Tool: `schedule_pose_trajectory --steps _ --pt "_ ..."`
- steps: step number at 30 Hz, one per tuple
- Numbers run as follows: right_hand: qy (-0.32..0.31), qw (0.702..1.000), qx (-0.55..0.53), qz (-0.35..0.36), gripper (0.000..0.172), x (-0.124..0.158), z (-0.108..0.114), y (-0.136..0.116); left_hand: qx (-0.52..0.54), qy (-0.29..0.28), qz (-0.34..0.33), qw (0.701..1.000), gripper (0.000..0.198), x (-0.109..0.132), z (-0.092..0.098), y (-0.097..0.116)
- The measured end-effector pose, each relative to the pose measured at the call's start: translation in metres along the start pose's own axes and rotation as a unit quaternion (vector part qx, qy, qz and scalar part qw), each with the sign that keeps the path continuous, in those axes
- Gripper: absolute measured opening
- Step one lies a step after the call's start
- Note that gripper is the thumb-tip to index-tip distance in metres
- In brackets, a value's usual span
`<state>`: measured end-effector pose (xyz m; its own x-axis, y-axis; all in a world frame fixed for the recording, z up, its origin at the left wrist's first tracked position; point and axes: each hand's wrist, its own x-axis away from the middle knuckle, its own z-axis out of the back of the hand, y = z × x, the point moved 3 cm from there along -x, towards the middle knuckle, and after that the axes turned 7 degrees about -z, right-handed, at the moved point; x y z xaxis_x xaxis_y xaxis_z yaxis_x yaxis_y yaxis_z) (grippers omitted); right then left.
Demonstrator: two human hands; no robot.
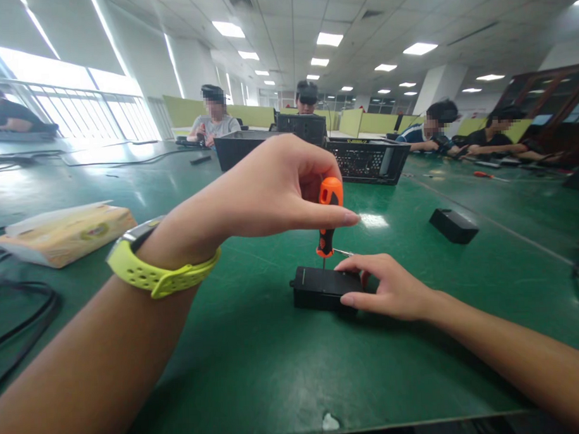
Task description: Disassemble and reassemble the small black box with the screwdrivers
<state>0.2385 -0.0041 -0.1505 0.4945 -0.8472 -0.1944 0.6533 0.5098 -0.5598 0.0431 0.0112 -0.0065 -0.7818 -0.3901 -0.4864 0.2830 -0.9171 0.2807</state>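
Note:
My left hand (288, 185), with a yellow-green watch strap (177, 278) on its wrist, is closed around an orange and black screwdriver (324, 238). The screwdriver stands upright, its thin shaft reaching down to the top of a black rectangular box (321, 298). At the box's right end, my right hand (382, 286) grips it between thumb and fingers against the green tabletop. A thin metal rod (342, 252) shows just behind the box, close to my right fingertips. Whether the screwdriver's tip sits in a screw is too small to tell.
A second black box (454, 226) lies to the right. Leftward are a tissue pack (66, 234) and black cables (24, 315). Black crates (368, 160) stand ahead. Another screwdriver (490, 176) rests farther right. Several people sit around the green table (247, 377).

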Motion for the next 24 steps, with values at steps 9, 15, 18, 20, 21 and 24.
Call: schedule_pose_trajectory --steps 9,15,18,20,21,24 --pt "0.003 1.0 0.005 0.001 0.036 0.0005 0.0012 -0.0005 -0.023 0.037 0.013 0.999 0.031 -0.0001 0.003 -0.0009" --pt "-0.002 1.0 0.002 -0.005 0.036 -0.001 0.0004 -0.0014 -0.029 0.026 0.022 0.999 0.028 -0.0012 0.0001 -0.0022" --pt "0.001 1.0 0.003 -0.006 0.036 -0.0014 0.0007 -0.0019 -0.026 0.026 0.027 0.999 0.029 -0.0013 0.0003 -0.0021" --pt "0.003 1.0 0.003 -0.005 0.036 -0.0014 0.0009 -0.0018 -0.028 0.03 0.033 0.999 0.03 -0.0012 0.0003 -0.0023" --pt "0.004 1.0 0.003 -0.004 0.036 -0.0012 0.0011 -0.0016 -0.03 0.032 0.036 0.998 0.032 -0.0013 0.0001 -0.0023" --pt "0.007 1.0 0.005 0.001 0.036 -0.0002 0.002 -0.0014 -0.03 0.029 0.037 0.998 0.034 -0.0022 -0.0005 -0.0003"
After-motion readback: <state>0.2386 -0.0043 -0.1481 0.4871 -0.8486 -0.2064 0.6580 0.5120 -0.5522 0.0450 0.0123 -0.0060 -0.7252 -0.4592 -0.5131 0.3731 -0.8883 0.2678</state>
